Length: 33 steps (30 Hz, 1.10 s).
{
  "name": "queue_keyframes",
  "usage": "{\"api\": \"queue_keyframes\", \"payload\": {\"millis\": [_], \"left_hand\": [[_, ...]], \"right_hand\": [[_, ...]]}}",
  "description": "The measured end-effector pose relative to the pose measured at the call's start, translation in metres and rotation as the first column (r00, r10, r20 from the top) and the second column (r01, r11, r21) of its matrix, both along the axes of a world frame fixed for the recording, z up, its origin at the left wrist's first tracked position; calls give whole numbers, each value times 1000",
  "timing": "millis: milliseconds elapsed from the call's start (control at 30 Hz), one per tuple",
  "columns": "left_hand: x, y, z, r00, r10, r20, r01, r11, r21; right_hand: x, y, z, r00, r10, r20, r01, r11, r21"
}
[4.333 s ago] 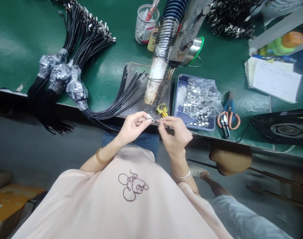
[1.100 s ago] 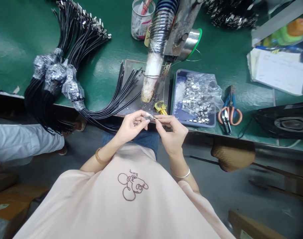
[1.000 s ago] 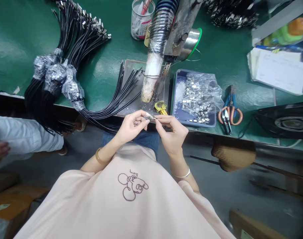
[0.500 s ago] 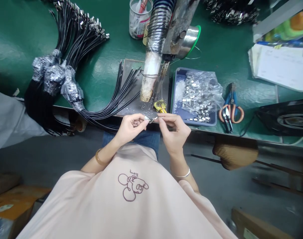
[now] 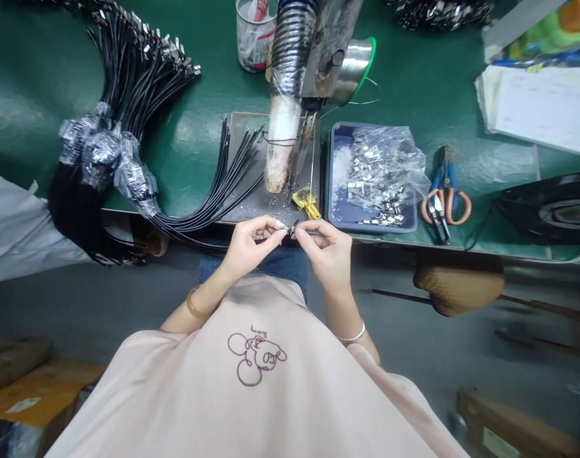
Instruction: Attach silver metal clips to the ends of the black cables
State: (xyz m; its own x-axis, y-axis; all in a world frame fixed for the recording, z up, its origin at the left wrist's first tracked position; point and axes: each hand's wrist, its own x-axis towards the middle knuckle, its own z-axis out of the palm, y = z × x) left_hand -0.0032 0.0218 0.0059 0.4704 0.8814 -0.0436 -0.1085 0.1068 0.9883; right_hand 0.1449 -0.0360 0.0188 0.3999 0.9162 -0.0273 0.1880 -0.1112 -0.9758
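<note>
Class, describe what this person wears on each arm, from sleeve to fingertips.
The pale pink sleeves are loose, ending above the wrists. A tan bangle circles the left wrist, a silver bangle the right. Something white, too small to identify, shows at a left fingertip.

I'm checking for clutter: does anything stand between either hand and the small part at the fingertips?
Nothing visible does: the left hand and the right hand both have fingertips on the small part. The yellow piece lies beyond them, not in between.
</note>
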Motion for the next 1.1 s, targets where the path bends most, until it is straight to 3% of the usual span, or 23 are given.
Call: {"api": "queue_keyframes", "payload": {"millis": [133,267,433,633,867,1100], "left_hand": [[-2,1,-2,998,-51,24,52,998,-40],[1,-2,-2,1000,18,5,-18,1000,-20],[4,-5,1,991,84,-100,-72,991,117],[3,-5,2,977,102,-190,-47,961,272],[1,-5,3,958,129,-254,9,878,479],[3,-9,2,941,146,-306,58,818,572]], "right_hand": [[5,4,-3,991,89,-98,-91,996,-14],[1,-1,-2,996,-66,58,66,998,-1],[-6,-6,2,979,-34,200,20,997,72],[-3,-4,1,981,-22,193,12,999,50],[1,-1,1,981,13,195,-20,999,32],[-1,2,-1,965,0,264,-13,999,49]]}}
